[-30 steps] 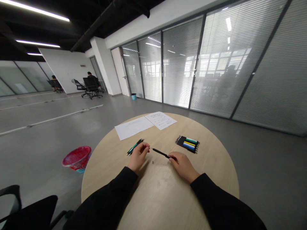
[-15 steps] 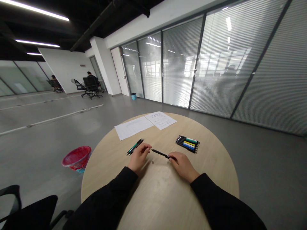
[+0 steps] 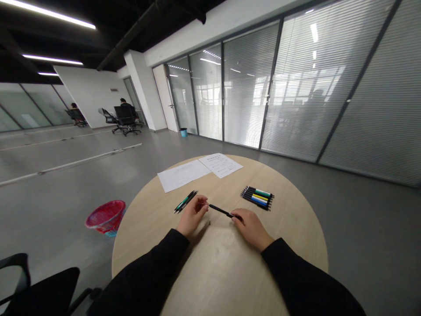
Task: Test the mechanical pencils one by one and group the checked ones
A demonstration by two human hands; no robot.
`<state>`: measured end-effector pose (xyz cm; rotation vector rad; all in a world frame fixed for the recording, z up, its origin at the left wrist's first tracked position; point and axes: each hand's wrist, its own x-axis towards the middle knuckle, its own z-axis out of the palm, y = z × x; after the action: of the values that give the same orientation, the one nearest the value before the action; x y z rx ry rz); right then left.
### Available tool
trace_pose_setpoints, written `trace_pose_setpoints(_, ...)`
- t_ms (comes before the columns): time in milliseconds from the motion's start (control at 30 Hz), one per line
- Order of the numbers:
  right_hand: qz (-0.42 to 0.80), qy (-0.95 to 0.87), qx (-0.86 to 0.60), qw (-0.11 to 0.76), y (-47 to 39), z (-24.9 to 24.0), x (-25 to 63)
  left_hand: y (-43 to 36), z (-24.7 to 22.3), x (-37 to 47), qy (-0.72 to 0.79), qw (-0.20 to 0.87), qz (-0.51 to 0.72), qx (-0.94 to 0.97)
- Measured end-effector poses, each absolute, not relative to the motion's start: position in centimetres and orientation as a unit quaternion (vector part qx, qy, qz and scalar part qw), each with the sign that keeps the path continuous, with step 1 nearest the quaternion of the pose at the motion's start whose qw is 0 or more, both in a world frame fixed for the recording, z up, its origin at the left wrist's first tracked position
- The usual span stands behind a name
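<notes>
My right hand (image 3: 251,228) is closed on the rear part of a black pen (image 3: 221,210), which it holds slanted above the round table. At the pen's other end, the thumb and fingers of my left hand (image 3: 193,214) are curled around the tip, partly hiding it. A small brownish speck (image 3: 209,223) shows on the tabletop below the pen. Just beyond my left hand lie a few pens (image 3: 186,202), dark with some green. To the right, several pens (image 3: 257,198) with green, white, yellow and blue parts lie side by side in a row.
Two printed sheets of paper (image 3: 184,175) lie at the far side of the wooden table (image 3: 223,281). A red basket (image 3: 107,215) stands on the floor to the left, with a black chair (image 3: 42,292) nearer. People sit on office chairs far back left.
The fingers of my left hand have shifted slightly at the pen's tip, and a little more gap shows between them. My right hand and the pen stay almost in place.
</notes>
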<state>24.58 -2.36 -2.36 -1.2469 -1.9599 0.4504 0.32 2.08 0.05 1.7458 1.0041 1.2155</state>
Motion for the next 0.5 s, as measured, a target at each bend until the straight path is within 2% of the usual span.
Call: trace_pose_setpoints(500, 0.179, -0.768, -0.487, 0.376, -2.46, -2.16, 24.47, 2.14, 0.33, 0.08, 0.439, 0.374, 0.446, 0.685)
